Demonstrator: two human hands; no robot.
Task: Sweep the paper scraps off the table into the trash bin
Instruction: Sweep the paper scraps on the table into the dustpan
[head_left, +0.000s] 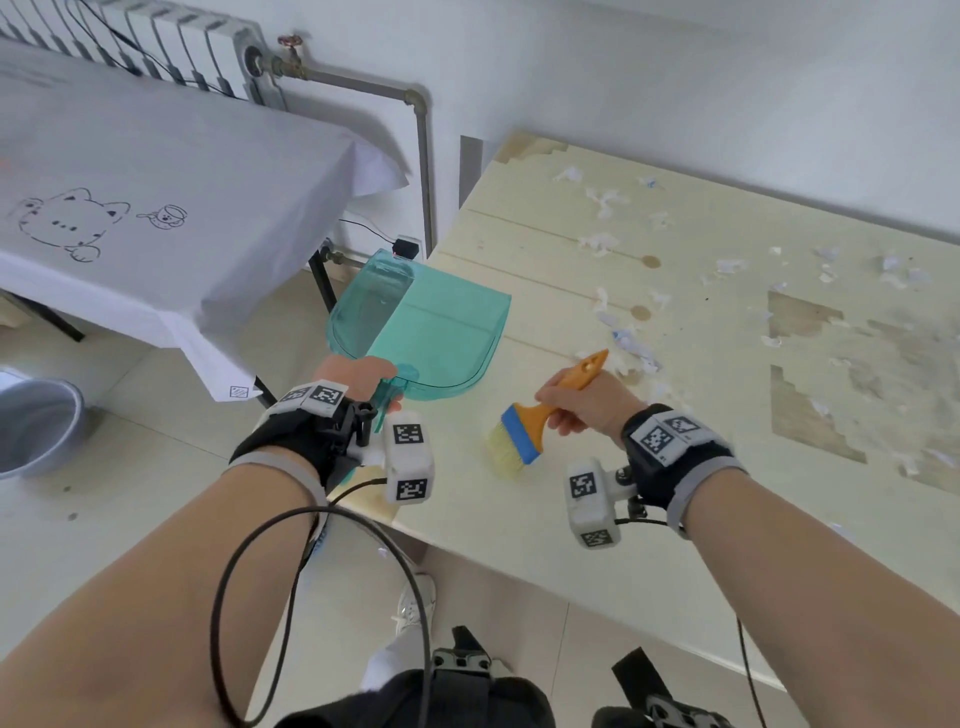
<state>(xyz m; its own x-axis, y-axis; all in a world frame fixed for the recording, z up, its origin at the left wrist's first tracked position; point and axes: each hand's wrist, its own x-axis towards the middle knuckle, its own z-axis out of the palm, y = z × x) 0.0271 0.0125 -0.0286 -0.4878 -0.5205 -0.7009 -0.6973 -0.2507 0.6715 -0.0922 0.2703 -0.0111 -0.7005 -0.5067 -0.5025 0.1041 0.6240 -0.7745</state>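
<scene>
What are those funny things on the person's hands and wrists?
Both arms are bare, with no sleeves. Each wrist wears a black wrap with a grey band. White tags with black square patterns sit on top. A white block with the same patterns hangs beside the left hand and the right hand. Thin black cables loop away from them.

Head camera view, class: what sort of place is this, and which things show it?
Probably a plain indoor workroom or classroom: a wall radiator, a worn table strewn with paper scraps, and a neighbouring table under a cloth with cartoon drawings.
</scene>
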